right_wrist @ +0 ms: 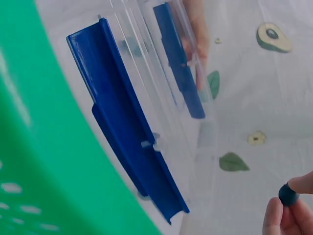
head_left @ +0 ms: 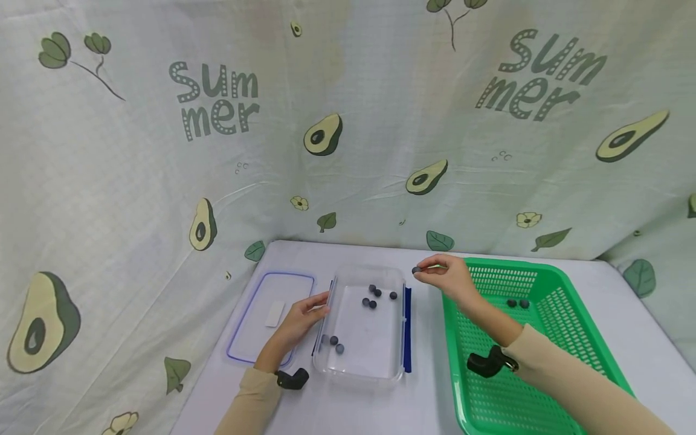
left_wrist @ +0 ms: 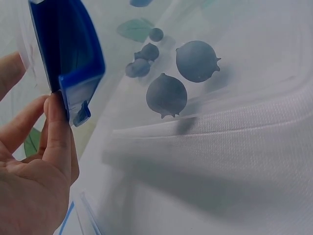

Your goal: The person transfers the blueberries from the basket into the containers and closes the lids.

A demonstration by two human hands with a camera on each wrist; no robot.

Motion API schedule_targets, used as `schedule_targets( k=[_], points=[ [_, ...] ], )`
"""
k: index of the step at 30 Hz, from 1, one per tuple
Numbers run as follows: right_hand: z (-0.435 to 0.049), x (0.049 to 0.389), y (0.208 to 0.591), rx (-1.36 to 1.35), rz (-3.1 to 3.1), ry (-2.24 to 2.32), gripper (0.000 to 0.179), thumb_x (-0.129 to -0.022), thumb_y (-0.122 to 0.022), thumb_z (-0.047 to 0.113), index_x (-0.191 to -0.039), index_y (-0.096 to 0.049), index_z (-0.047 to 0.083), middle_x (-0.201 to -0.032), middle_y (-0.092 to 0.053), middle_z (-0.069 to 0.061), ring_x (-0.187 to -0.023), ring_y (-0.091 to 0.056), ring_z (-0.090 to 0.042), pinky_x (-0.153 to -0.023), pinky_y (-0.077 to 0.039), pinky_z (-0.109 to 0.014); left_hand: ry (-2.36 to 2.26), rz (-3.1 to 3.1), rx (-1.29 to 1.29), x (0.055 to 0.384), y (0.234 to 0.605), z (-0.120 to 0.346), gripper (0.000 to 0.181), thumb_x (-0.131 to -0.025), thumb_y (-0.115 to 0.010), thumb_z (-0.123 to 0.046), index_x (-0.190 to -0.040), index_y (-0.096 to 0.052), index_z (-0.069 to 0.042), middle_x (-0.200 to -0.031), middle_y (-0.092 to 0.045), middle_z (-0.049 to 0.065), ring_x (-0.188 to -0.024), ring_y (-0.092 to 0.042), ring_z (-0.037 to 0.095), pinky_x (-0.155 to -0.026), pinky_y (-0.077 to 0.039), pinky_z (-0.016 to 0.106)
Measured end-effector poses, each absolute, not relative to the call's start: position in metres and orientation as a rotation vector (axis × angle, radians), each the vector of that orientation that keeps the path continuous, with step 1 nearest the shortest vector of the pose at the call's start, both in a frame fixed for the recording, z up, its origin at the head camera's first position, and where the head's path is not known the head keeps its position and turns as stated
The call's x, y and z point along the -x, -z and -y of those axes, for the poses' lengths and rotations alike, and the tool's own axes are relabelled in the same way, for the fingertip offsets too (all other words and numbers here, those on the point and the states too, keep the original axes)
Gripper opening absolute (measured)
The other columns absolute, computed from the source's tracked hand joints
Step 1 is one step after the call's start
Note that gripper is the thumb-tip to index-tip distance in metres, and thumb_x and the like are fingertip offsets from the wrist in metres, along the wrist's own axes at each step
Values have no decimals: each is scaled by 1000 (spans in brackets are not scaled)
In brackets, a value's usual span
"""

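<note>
My right hand pinches a blueberry between thumb and fingertips, in the air between the clear plastic container and the green basket. The same blueberry shows at the right wrist view's lower right. My left hand touches the container's left side. Up close in the left wrist view, its fingers rest against a blue side latch, partly extended. Several blueberries lie inside the container, some at the far end and others near the front left corner.
The green perforated basket stands on the right, two blueberries visible in it; my forearm covers part of it. A clear lid with a blue seal lies at left. Another blue latch hangs unfolded on the container's right. Printed cloth hangs behind.
</note>
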State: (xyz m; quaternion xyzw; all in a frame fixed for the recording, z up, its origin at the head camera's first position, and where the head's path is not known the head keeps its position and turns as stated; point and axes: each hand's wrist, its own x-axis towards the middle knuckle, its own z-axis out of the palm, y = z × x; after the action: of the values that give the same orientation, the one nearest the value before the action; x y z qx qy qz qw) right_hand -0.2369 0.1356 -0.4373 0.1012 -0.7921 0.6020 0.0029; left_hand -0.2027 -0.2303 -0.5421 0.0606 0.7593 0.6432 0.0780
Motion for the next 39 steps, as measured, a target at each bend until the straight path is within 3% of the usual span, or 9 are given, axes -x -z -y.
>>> schedule_targets(
  k=[6, 13, 20, 29, 39],
  points=[
    [-117, 237, 442, -384, 2522, -1945, 21, -84, -78, 2, -101, -71, -7, -99, -71, -16, -83, -69, -13, -76, -56, -25, -1929, -2229, -185, 203, 541, 230, 55, -97, -67, -18, -145, -47, 1, -143, -50, 20, -133, -46, 33, -105, -41, 27],
    [-102, 237, 445, -405, 2547, -1952, 21, -83, -79, 3, -100, -72, -5, -102, -70, -16, -85, -68, -17, -77, -55, -26, -1933, -2262, -201, 204, 541, 231, 52, -99, -63, -13, -146, -46, 3, -142, -50, 22, -131, -47, 35, -101, -42, 24],
    [-96, 236, 449, -408, 2621, -1931, 22, -83, -80, 6, -101, -72, -4, -98, -72, -13, -84, -67, -18, -80, -52, -29, -1919, -2258, -190, 206, 540, 230, 53, -98, -65, -16, -145, -48, 0, -142, -51, 19, -132, -47, 32, -105, -42, 28],
    [-92, 234, 457, -375, 2647, -1963, 23, -82, -81, 5, -100, -72, -5, -96, -73, -12, -83, -69, -17, -80, -54, -30, -1942, -2237, -185, 204, 541, 229, 53, -97, -66, -15, -145, -49, 0, -141, -52, 19, -128, -50, 29, -98, -43, 20],
    [-90, 236, 457, -352, 2644, -1939, 19, -82, -80, 5, -98, -72, -4, -93, -73, -10, -84, -70, -18, -83, -55, -34, -1937, -2222, -184, 205, 543, 232, 56, -97, -67, -18, -146, -47, 0, -142, -50, 20, -128, -50, 30, -99, -43, 21]
  ],
)
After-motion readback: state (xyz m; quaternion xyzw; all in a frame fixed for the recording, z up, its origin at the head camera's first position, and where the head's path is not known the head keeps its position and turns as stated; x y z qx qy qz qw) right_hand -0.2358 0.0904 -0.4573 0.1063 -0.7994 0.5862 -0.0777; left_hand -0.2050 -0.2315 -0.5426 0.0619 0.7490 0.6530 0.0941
